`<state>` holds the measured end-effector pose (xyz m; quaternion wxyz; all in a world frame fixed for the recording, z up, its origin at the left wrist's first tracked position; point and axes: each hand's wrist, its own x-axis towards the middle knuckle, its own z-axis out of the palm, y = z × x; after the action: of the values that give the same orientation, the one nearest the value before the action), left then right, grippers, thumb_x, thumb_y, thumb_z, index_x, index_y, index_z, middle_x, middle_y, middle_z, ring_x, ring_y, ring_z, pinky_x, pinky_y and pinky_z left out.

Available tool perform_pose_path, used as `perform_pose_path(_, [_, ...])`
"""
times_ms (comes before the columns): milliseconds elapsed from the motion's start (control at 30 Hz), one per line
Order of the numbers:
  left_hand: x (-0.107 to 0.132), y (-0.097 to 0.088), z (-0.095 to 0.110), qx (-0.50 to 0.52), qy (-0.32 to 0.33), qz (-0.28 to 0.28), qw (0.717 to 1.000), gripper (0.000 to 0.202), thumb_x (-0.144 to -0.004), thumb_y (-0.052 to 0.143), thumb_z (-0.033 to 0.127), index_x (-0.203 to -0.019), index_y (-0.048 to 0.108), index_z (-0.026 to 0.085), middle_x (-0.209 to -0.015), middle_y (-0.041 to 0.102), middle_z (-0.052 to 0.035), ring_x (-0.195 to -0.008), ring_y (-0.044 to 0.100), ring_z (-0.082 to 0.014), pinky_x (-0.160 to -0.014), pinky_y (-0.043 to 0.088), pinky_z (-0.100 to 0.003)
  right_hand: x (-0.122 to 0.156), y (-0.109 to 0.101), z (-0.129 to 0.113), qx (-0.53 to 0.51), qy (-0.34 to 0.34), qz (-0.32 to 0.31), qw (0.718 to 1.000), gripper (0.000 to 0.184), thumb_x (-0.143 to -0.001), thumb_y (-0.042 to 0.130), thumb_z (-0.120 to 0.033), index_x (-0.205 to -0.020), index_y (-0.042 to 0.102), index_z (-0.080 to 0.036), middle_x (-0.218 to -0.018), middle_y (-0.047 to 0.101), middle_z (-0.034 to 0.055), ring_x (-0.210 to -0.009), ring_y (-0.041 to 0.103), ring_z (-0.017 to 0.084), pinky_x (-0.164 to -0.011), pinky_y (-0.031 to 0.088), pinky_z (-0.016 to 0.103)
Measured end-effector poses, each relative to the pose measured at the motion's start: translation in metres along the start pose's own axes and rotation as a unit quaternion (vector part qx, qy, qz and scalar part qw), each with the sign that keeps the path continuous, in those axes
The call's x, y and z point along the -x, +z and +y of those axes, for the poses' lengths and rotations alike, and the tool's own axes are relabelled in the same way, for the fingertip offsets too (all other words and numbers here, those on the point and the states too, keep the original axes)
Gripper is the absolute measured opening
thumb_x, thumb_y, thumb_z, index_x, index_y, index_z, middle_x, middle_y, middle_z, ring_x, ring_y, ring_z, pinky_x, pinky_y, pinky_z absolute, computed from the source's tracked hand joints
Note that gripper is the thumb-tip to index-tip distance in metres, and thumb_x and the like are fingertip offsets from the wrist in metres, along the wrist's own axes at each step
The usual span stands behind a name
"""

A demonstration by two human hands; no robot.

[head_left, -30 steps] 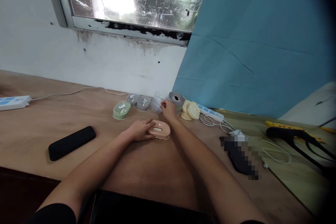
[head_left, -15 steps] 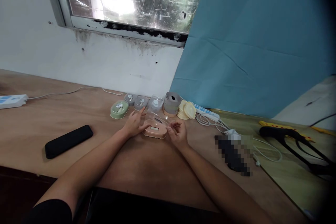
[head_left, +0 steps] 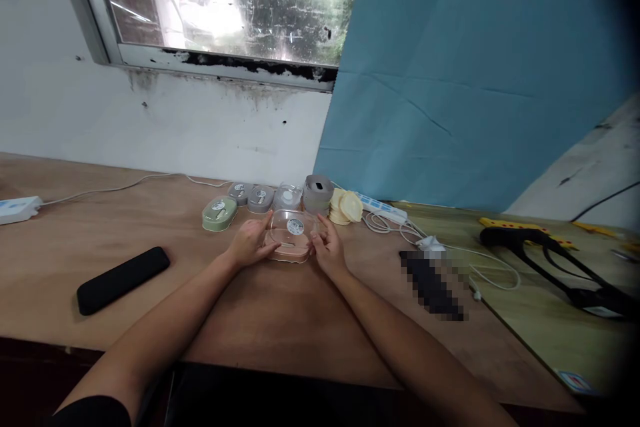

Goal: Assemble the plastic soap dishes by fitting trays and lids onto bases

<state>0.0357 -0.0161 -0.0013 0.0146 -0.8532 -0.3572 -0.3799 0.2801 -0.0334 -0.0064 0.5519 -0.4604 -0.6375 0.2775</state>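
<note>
A pink oval box (head_left: 289, 254) sits on the table in front of me. Over it is a clear plastic cover (head_left: 280, 219) with a round white label, and its far side looks raised. My left hand (head_left: 249, 241) grips the cover's left side, thumb at the near edge and index finger stretched along the side. At the opposite side my right hand (head_left: 330, 249) holds it between thumb and fingers. Whether the cover touches the box all round, I cannot tell.
Behind stand a green covered box (head_left: 219, 213), grey covered boxes (head_left: 261, 199), clear covers (head_left: 288, 196), stacked grey pieces (head_left: 318, 195) and cream lids (head_left: 350, 206). A black case (head_left: 123, 280) lies left. Rightward are a power strip (head_left: 383, 208), cables and a black-handled tool (head_left: 550, 270).
The clear cover, with its label now facing me, has come over the pink box. My right hand has closed in on its side, and the camera view has shifted slightly.
</note>
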Motion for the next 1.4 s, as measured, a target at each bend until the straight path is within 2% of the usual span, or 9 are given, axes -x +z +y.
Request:
perform_pose_path(100, [0.000, 0.001, -0.003, -0.001, -0.006, -0.003, 1.000, 0.084, -0.084, 0.057, 0.054, -0.151, 0.020, 0.019, -0.116, 0.066, -0.0121, -0.108, 0.060, -0.0278, -0.096, 0.043, -0.043, -0.004, -0.001, 0.005, 0.005, 0.029, -0.025, 0.999, 0.058, -0.086, 0.051, -0.052, -0.135, 0.045, -0.021, -0.061, 0.061, -0.0014, -0.043, 0.051, 0.015, -0.044, 0.044, 0.028])
perform_pose_path(300, [0.000, 0.002, -0.007, -0.011, -0.039, -0.039, 0.998, 0.084, -0.077, 0.063, 0.059, -0.145, 0.034, 0.020, -0.122, 0.063, -0.0128, -0.113, 0.057, -0.0303, -0.097, 0.041, -0.045, -0.010, 0.002, 0.014, -0.035, 0.106, -0.045, 0.993, 0.066, -0.081, 0.054, -0.059, -0.133, 0.049, -0.018, -0.054, 0.058, -0.0029, -0.036, 0.048, 0.013, -0.035, 0.038, 0.025])
perform_pose_path(533, [0.002, 0.001, -0.011, -0.025, -0.087, -0.062, 0.994, 0.077, -0.075, 0.063, 0.063, -0.135, 0.048, 0.018, -0.124, 0.062, -0.0139, -0.114, 0.056, -0.0307, -0.097, 0.042, -0.044, -0.010, 0.001, 0.019, -0.026, 0.124, -0.086, 0.988, 0.070, -0.081, 0.054, -0.062, -0.134, 0.047, -0.017, -0.053, 0.055, -0.0051, -0.035, 0.046, 0.011, -0.035, 0.036, 0.023])
perform_pose_path(667, [0.001, -0.001, -0.012, -0.006, -0.112, -0.101, 0.989, 0.073, -0.074, 0.064, 0.062, -0.131, 0.053, 0.020, -0.124, 0.063, -0.0115, -0.113, 0.058, -0.0294, -0.097, 0.042, -0.043, -0.011, -0.005, 0.020, 0.076, 0.071, -0.111, 0.988, 0.070, -0.078, 0.059, -0.060, -0.132, 0.049, -0.015, -0.056, 0.055, -0.0051, -0.046, 0.051, 0.013, -0.045, 0.040, 0.025])
perform_pose_path(733, [0.001, -0.002, -0.012, 0.006, -0.117, -0.119, 0.986, 0.072, -0.073, 0.065, 0.061, -0.131, 0.053, 0.020, -0.122, 0.064, -0.0110, -0.111, 0.059, -0.0292, -0.096, 0.044, -0.042, -0.013, -0.008, 0.021, 0.146, 0.035, -0.118, 0.982, 0.067, -0.076, 0.063, -0.057, -0.127, 0.053, -0.015, -0.059, 0.057, -0.0043, -0.055, 0.055, 0.015, -0.053, 0.042, 0.025])
perform_pose_path(833, [0.000, -0.004, -0.012, 0.020, -0.117, -0.129, 0.985, 0.072, -0.073, 0.065, 0.062, -0.129, 0.055, 0.019, -0.119, 0.065, -0.0111, -0.108, 0.061, -0.0291, -0.093, 0.046, -0.041, -0.016, -0.012, 0.021, 0.208, 0.018, -0.141, 0.968, 0.062, -0.075, 0.065, -0.056, -0.122, 0.057, -0.017, -0.066, 0.060, -0.0025, -0.063, 0.057, 0.016, -0.058, 0.041, 0.026])
perform_pose_path(967, [0.001, -0.006, -0.011, 0.031, -0.117, -0.131, 0.984, 0.069, -0.072, 0.066, 0.061, -0.126, 0.057, 0.019, -0.118, 0.066, -0.0100, -0.106, 0.062, -0.0283, -0.092, 0.047, -0.040, -0.017, -0.015, 0.019, 0.239, 0.011, -0.164, 0.957, 0.059, -0.072, 0.068, -0.054, -0.119, 0.059, -0.018, -0.077, 0.065, 0.0006, -0.071, 0.060, 0.017, -0.063, 0.043, 0.027])
perform_pose_path(1133, [0.001, -0.007, -0.011, 0.037, -0.127, -0.132, 0.982, 0.072, -0.070, 0.067, 0.062, -0.127, 0.056, 0.019, -0.121, 0.065, -0.0103, -0.108, 0.061, -0.0289, -0.092, 0.048, -0.040, -0.014, -0.015, 0.015, 0.252, 0.008, -0.170, 0.953, 0.063, -0.072, 0.070, -0.053, -0.123, 0.056, -0.019, -0.092, 0.069, 0.0045, -0.080, 0.062, 0.019, -0.070, 0.046, 0.029])
perform_pose_path(1400, [0.000, -0.009, -0.009, 0.064, -0.141, -0.148, 0.977, 0.079, -0.069, 0.067, 0.064, -0.132, 0.052, 0.019, -0.116, 0.067, -0.0098, -0.098, 0.065, -0.0270, -0.082, 0.052, -0.035, -0.014, -0.014, 0.015, 0.262, -0.010, -0.168, 0.950, 0.059, -0.073, 0.069, -0.053, -0.121, 0.058, -0.021, -0.112, 0.067, 0.0082, -0.094, 0.063, 0.023, -0.081, 0.049, 0.035])
